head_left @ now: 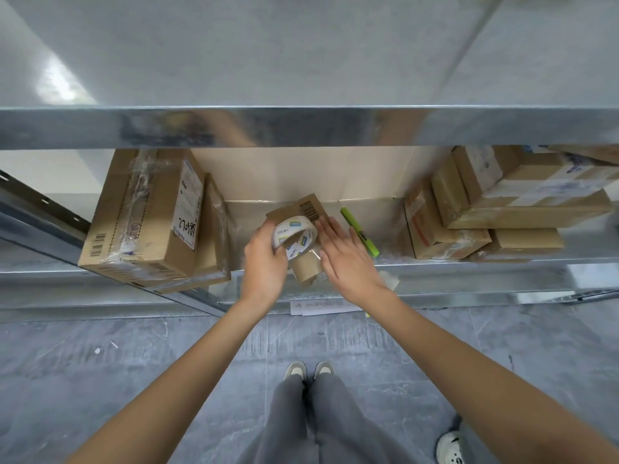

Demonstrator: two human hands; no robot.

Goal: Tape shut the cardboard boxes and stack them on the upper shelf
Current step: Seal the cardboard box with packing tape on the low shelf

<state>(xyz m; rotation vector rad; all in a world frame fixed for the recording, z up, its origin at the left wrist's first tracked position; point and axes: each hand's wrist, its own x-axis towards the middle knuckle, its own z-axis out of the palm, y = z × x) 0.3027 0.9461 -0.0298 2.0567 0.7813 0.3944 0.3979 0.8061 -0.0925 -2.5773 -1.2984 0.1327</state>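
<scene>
A small cardboard box (306, 209) with a barcode lies on the lower metal shelf (469, 266), near its front edge. My left hand (264, 259) grips a roll of clear packing tape (294, 241) over the box. A strip of clear tape runs from the roll across the box top. My right hand (345, 256) lies with straight fingers pressed flat on the box's right side. The upper shelf (301, 61) spans the top of the view with nothing on it in sight.
A large taped box (144, 212) with a flatter one beside it stands at the left of the lower shelf. Several taped boxes (502, 202) are stacked at the right. A green marker (360, 231) lies just right of my right hand. Papers (321, 306) lie on the floor below.
</scene>
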